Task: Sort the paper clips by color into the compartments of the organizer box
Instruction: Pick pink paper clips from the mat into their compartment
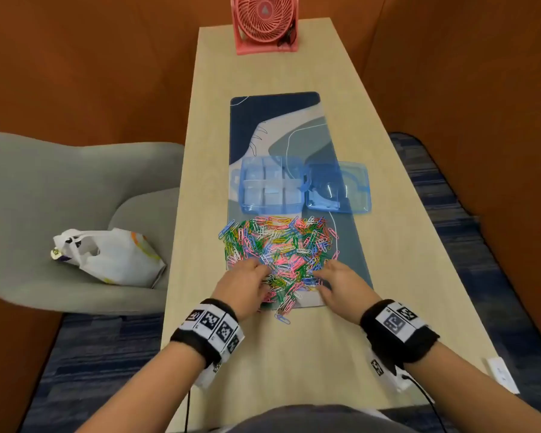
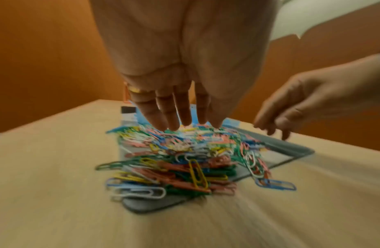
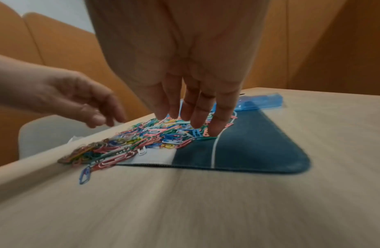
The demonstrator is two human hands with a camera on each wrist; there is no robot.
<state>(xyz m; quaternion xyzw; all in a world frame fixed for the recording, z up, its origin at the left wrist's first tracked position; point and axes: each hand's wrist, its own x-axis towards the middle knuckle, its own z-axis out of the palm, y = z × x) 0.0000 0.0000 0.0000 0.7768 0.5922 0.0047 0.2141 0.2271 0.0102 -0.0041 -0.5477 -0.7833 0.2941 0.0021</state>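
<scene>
A heap of mixed-colour paper clips [image 1: 278, 251] [image 2: 185, 159] [image 3: 142, 139] lies on the near end of a blue desk mat [image 1: 272, 126]. Just beyond it stands the clear blue organizer box [image 1: 270, 189] with its compartments showing no clips, its lid [image 1: 339, 189] swung open to the right. My left hand [image 1: 247, 285] [image 2: 180, 117] hovers over the heap's near left side, fingers straight, tips at the clips. My right hand [image 1: 334, 282] [image 3: 195, 117] reaches the heap's near right edge, fingers extended down onto the clips. Neither hand holds a clip that I can see.
A pink desk fan [image 1: 264, 23] stands at the far end of the narrow wooden table [image 1: 294, 354]. A grey chair [image 1: 60, 198] with a white plastic bag [image 1: 110, 254] is to the left. A few clips [image 1: 283, 317] lie off the mat's near edge.
</scene>
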